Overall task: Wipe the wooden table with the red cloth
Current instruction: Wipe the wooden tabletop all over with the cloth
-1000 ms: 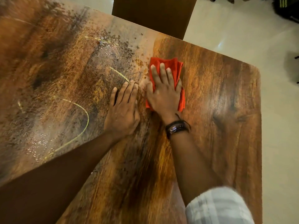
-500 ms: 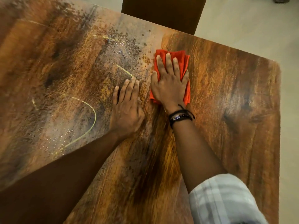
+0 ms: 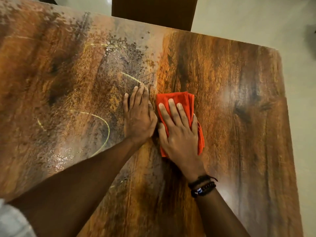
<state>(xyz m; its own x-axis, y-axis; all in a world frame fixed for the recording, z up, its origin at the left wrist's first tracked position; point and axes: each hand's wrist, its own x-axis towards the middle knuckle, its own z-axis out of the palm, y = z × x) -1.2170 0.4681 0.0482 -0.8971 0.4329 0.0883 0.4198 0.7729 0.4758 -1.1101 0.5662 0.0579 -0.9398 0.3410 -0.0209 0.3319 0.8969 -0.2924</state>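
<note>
While your right hand lies flat on the red cloth, nothing is pinched: the fingers are straight and a little spread, and palm and fingers together press the folded cloth down on the wooden table. The cloth's far edge shows beyond your fingertips, and its right side bunches up beside your little finger. Dark bracelets circle that wrist, and the forearm runs back toward the near right. Your left hand is just left of the cloth, flat on bare wood and holding nothing, with its fingers together and pointing to the far side. Its thumb side sits against your right thumb, though you cannot tell whether they touch. That forearm crosses the table from the near left, where a pale sleeve shows. The cloth sits a little right of the table's middle. Bare wood lies open to its right up to the right edge, and on its far side up to the far edge, where the corner is rounded. Left of your hands, water beads and thin yellow curved marks cover the surface. A dark chair back stands at the far edge, with pale floor beyond.
</note>
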